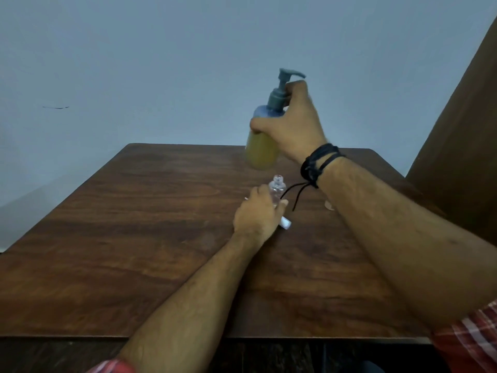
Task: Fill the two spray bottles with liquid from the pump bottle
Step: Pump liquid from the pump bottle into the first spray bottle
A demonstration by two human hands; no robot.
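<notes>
A pump bottle [262, 150] with yellow liquid and a grey pump head stands near the table's far edge. My right hand [291, 125] grips its shoulder and neck from the right. A small clear spray bottle [277, 188], uncapped and upright, stands just in front of it. My left hand [256, 216] is closed around its lower part. A white cap or spray top [285, 224] lies on the table under my left hand's fingers. Another small clear object [329, 205] shows partly behind my right forearm.
The brown wooden table [134, 238] ends at a pale blue wall behind. A dark brown panel [462, 130] rises at the right. Black cords hang from my right wrist over the spray bottle.
</notes>
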